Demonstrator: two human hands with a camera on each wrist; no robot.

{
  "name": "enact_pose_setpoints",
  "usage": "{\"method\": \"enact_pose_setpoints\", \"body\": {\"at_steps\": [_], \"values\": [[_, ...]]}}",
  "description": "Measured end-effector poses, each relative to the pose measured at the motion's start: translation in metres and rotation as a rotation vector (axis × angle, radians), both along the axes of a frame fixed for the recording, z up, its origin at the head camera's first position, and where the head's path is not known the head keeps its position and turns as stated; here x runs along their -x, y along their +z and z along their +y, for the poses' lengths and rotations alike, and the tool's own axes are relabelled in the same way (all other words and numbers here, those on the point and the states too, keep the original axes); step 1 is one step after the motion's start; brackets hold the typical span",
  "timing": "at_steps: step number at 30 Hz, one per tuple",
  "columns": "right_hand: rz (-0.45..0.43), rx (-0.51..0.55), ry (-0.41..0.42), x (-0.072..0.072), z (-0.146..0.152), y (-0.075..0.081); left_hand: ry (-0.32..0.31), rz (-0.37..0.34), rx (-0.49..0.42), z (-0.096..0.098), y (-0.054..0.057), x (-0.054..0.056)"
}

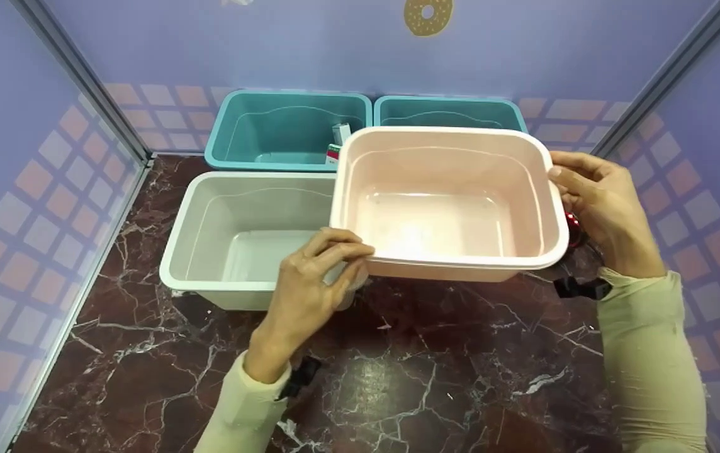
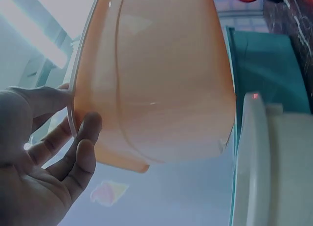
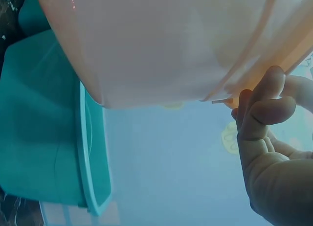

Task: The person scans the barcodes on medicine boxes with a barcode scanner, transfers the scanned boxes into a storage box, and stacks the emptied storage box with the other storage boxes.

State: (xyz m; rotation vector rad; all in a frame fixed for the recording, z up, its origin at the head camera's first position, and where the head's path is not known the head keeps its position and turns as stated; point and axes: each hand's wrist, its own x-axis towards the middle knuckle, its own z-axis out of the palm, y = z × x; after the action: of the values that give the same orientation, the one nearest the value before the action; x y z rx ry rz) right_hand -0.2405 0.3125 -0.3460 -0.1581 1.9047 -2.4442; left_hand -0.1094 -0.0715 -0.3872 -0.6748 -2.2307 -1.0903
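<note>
A pale pink plastic bin (image 1: 435, 157) hangs above the table, nothing inside it. My left hand (image 1: 316, 270) pinches its rim at the near left corner, thumb below and fingers over the edge. At the right end, my right hand (image 1: 605, 201) grips the rim with the thumb on the near side. From below, both wrist views show the bin's outer wall (image 2: 166, 79) with fingers curled at the rim. Left of it stands a white-grey bin (image 1: 209, 251) on the table, partly behind my left hand.
Two teal bins stand against the back wall: the left one (image 1: 259, 132) holds small boxes (image 1: 341, 133), and the right one (image 1: 448, 113) is mostly hidden by the pink bin. A dark marbled table (image 1: 410, 377) lies below. Patterned panels (image 1: 39, 207) enclose both sides.
</note>
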Motion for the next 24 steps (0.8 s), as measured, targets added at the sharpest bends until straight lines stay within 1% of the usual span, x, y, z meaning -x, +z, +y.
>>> {"method": "enact_pose_setpoints", "body": {"at_steps": [3,7,12,18,24], "values": [[-0.008,-0.01,0.015,0.001,-0.007,0.003,-0.007,-0.011,-0.007,-0.009,0.001,0.001],[-0.018,-0.02,0.028,0.003,-0.018,0.004,0.0,-0.018,-0.019,-0.022,0.003,0.001],[0.0,-0.025,0.048,0.004,-0.035,0.003,0.015,-0.024,-0.034,-0.039,0.007,0.0],[0.012,-0.052,0.08,0.007,-0.055,0.002,0.056,-0.055,-0.043,-0.058,0.007,-0.005],[0.033,-0.087,0.117,0.011,-0.075,0.0,0.086,-0.058,-0.074,-0.077,0.006,-0.008]]}}
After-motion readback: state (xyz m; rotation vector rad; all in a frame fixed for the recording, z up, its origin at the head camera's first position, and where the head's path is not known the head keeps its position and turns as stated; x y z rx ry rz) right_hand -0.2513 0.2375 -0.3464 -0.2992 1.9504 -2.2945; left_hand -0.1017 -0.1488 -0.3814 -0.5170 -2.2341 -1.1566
